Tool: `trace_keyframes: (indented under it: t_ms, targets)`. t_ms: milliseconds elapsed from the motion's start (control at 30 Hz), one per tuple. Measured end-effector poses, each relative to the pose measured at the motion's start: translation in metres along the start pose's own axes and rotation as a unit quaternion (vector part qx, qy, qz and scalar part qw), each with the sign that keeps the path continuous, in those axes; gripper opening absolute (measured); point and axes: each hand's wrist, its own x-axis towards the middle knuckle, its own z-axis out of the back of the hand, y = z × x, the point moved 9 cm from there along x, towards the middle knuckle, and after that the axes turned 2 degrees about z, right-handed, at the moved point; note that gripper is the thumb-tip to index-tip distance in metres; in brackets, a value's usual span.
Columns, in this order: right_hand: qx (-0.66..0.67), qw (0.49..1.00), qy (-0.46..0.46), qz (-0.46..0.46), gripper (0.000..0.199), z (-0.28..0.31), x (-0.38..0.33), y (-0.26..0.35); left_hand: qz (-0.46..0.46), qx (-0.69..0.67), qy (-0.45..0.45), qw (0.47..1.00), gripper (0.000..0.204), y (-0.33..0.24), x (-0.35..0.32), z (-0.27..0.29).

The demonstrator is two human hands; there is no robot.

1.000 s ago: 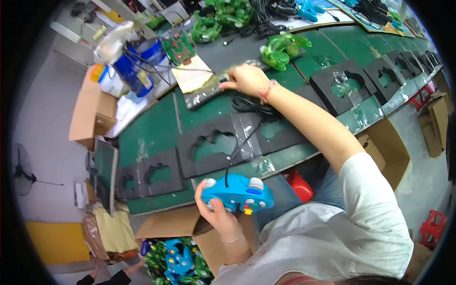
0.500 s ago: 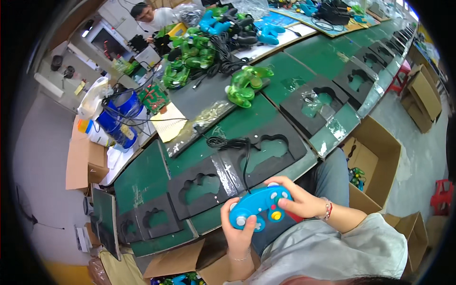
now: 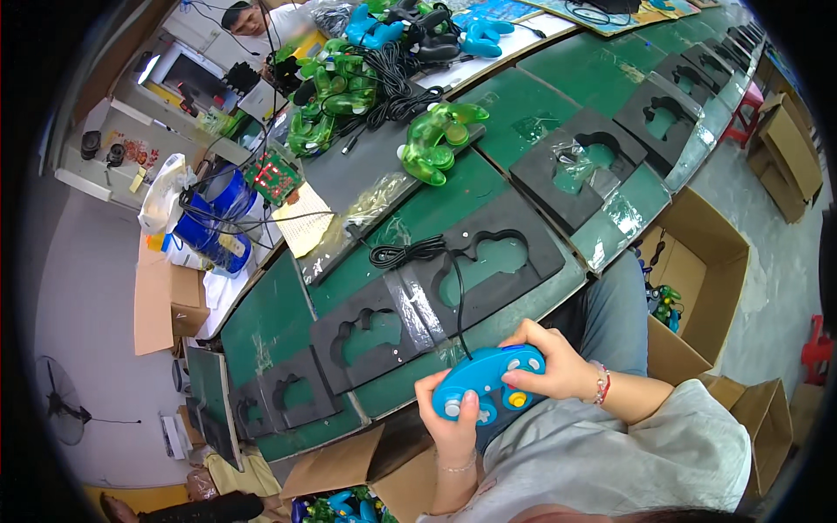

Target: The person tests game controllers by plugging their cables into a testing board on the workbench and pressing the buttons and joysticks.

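A blue game controller [image 3: 490, 370] with a grey stick, a yellow stick and pale buttons is held face up between both hands, above my lap. My left hand [image 3: 449, 423] wraps its left grip, the thumb lying beside the grey stick. My right hand [image 3: 562, 370] holds the other side, with its thumb on the face buttons above the yellow stick and its fingers along the top edge. From the controller a black cable runs up to a tied coil [image 3: 405, 252], which rests at the edge of a dark foam holder [image 3: 542, 235] with controller-shaped cutouts.
Green transparent controllers [image 3: 427, 148] and a heap of black cables [image 3: 397, 83] lie beyond the foam. More foam holders [image 3: 545, 179] line the green bench. Cardboard boxes [image 3: 719, 296] with controllers stand right and below. A co-worker [image 3: 253, 22] is at the far left.
The view has shifted slightly. My right thumb has moved inward over the face buttons, covering the red one. A dark-sleeved arm now shows at the lower left.
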Motion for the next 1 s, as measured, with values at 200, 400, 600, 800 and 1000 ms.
trace_keyframes:
  t_ms: [200,400,600,800,1000]
  targets:
    - [-0.019,0.998,-0.048,0.031,0.062,0.016,-0.007,0.014,-0.023,-0.006,0.017,1.0,0.046,-0.008,0.01,-0.02]
    - [-0.009,0.999,-0.034,0.017,0.056,0.012,0.002,-0.003,0.038,-0.07,-0.024,0.997,0.05,0.005,0.007,-0.021]
    - [0.049,0.998,-0.011,0.032,0.046,0.001,0.007,-0.008,0.03,-0.042,-0.035,0.998,0.052,0.008,0.011,-0.004]
    - [0.046,0.998,-0.045,0.005,0.035,0.008,0.008,-0.014,0.039,-0.068,0.061,0.995,0.096,0.002,0.013,-0.015]
    - [0.068,0.997,-0.047,-0.007,0.031,0.01,0.006,-0.018,0.033,-0.065,0.139,0.988,0.094,-0.004,0.01,-0.026]
